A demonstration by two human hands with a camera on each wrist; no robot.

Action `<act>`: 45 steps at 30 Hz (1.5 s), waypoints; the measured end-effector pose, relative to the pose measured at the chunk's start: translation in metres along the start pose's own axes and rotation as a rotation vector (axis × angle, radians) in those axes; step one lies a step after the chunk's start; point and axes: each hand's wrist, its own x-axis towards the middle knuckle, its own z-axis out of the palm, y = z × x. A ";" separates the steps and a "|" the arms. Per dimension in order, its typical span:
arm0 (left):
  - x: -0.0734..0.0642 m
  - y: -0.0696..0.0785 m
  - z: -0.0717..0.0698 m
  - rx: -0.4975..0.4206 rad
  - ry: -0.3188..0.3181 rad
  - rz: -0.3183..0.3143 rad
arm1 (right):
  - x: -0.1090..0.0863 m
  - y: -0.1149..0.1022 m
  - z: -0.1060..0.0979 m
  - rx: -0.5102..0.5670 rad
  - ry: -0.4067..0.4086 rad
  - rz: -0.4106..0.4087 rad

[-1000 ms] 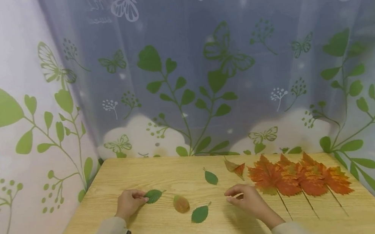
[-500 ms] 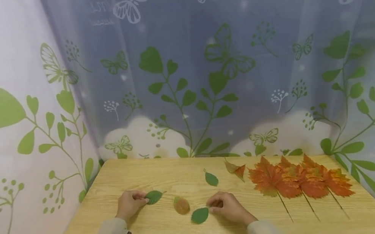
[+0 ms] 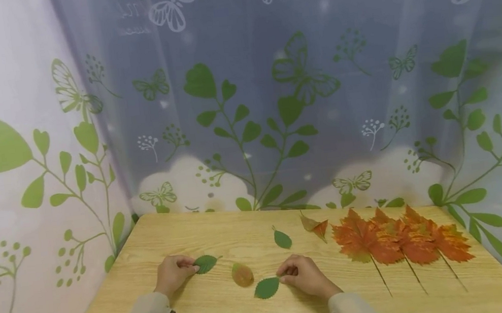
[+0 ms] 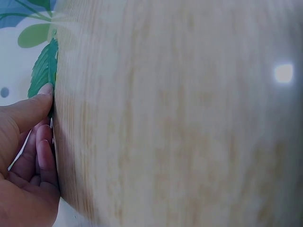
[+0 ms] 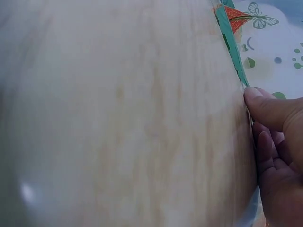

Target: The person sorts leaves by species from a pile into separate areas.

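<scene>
On the left of the head view, my left hand (image 3: 172, 275) pinches the blunt end of a green leaf (image 3: 205, 264) with toothed edges. The left wrist view shows the thumb pressed on that same leaf (image 4: 45, 68). My right hand (image 3: 307, 275) pinches the stem of a second green leaf (image 3: 267, 288), whose blade points left. From the right wrist view this leaf (image 5: 230, 42) is seen nearly edge-on, its stem end at the thumb tip. Between the hands a reddish-brown leaf with a green tip (image 3: 242, 274) lies on the table.
A third green leaf (image 3: 282, 239) lies farther back on the wooden table (image 3: 222, 228). Beside it is a curled brown-red leaf (image 3: 316, 225). Several orange maple leaves (image 3: 397, 238) on thin dark stems overlap at the right. A patterned curtain (image 3: 248, 126) hangs behind the table.
My right hand has moved left from beside the maple leaves and taken hold of the second green leaf's stem, and that leaf has shifted very slightly. My left hand has stayed put.
</scene>
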 end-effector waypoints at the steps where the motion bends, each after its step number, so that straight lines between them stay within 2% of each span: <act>1: 0.000 0.001 0.000 0.001 0.002 0.004 | 0.000 0.000 0.000 -0.003 0.001 0.000; 16: 0.001 0.003 0.003 -0.014 -0.001 0.019 | -0.001 0.002 -0.003 -0.016 0.011 0.018; 27: 0.001 0.004 0.004 -0.020 -0.002 -0.003 | -0.006 -0.004 -0.006 -0.002 0.023 0.001; 32: 0.002 0.003 0.007 -0.015 -0.004 0.005 | -0.013 -0.006 -0.015 0.028 0.059 0.041; 38: 0.001 -0.001 0.005 0.012 0.012 0.011 | -0.020 -0.007 -0.026 0.158 0.134 0.156; 45: 0.000 0.000 0.002 0.011 0.023 0.021 | -0.033 -0.009 -0.033 0.204 0.363 0.275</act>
